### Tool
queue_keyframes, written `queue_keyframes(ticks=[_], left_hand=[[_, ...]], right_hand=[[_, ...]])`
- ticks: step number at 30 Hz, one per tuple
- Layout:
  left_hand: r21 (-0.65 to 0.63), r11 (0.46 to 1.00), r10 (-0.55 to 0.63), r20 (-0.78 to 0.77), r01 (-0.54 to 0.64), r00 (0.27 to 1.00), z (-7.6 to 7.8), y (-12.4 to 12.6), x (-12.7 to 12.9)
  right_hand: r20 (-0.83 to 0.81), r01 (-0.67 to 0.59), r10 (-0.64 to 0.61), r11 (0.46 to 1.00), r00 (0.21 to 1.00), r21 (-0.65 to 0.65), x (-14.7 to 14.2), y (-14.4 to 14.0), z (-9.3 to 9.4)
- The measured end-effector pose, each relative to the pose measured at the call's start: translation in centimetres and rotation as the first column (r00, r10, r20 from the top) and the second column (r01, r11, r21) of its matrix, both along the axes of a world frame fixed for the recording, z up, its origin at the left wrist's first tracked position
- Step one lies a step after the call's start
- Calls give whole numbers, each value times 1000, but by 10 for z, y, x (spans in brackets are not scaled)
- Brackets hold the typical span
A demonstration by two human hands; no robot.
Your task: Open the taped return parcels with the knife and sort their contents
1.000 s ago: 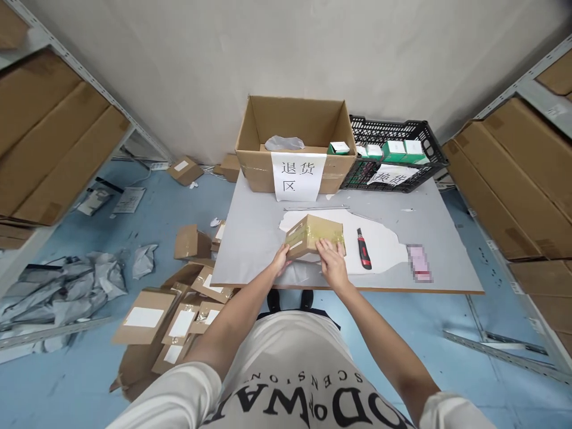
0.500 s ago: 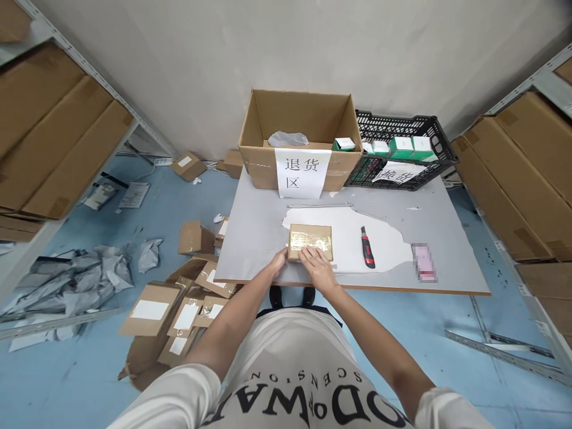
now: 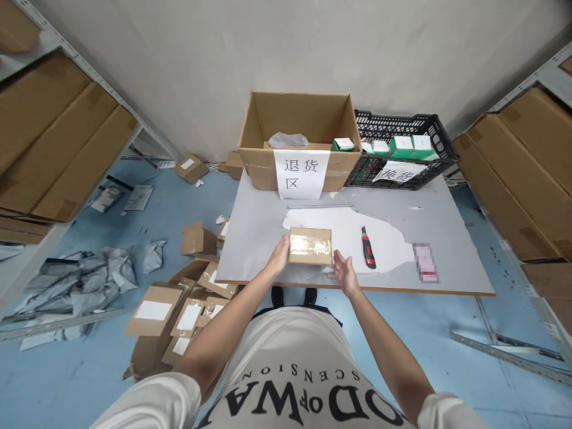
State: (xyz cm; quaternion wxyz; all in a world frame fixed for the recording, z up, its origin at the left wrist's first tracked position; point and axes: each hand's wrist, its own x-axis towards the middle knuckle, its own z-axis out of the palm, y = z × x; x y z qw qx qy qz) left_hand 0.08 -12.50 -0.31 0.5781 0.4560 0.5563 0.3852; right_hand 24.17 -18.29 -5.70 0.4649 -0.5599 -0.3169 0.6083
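A small cardboard box [image 3: 310, 245] with shiny clear tape across its top sits near the front edge of the table. My left hand [image 3: 279, 255] is against its left side, fingers along the edge; the thumb side is partly hidden. Just off the box's right side, my right hand [image 3: 345, 273] is open with its fingers apart, holding nothing. A red and black utility knife [image 3: 368, 248] lies to the right of the box on a flattened white sheet [image 3: 391, 250].
At the table's back stand a large open carton [image 3: 259, 170] with a paper sign and a black plastic crate [image 3: 440, 143] holding green-and-white boxes. A blurred pink item [image 3: 426, 262] lies at right. Opened boxes [image 3: 154, 310] pile on the floor at left, beside grey bags [image 3: 98, 280].
My right hand has left the top of the box and moved right, opening beside it. My left hand has slid up along the box's left side.
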Motion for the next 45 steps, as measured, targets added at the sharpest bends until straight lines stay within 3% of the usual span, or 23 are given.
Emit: queue_keyframes(ticks=[4,7,9,13,17,20,25,29,31,37,42,45], left_hand=[[34,996,-82,118,79,990,-9,-10,2],[46,999,-4,152,-3,988,-13,-12,-2],[-7,997,83,188,-83,979,-15,-9,-7],[-180,971,210,307,-159,928,-24,2,-17],[-262,960,222,499,-98,837,-42,13,-14],[-303,952,213,519,-55,828,-60,18,-11],[-353,932,207,336,-81,919,-83,23,-21],[-362,911,245,97,-195,965,-86,25,-33],[-336,921,225,46,-197,973,-85,25,-38],[-229,972,86,169,-46,982,-85,24,-46],[-358,934,77,236,13,969,-94,25,-50],[-356,933,45,279,60,959,-94,24,-51]], right_hand=[[-47,-77,78,997,996,20,-18,-5,-2],[36,-141,138,985,990,102,-28,-6,13],[180,-176,148,972,972,152,-31,-2,29],[508,-252,115,945,854,209,-36,15,66],[720,-363,123,912,683,190,-52,28,87],[804,-420,153,898,574,129,-66,30,84],[865,-486,212,873,454,41,-86,24,67],[888,-530,226,848,400,22,-99,21,56],[893,-545,239,838,381,8,-104,24,52],[876,-576,275,818,397,4,-120,39,44],[856,-594,300,804,421,11,-129,45,38],[854,-605,305,796,422,14,-131,43,33]])
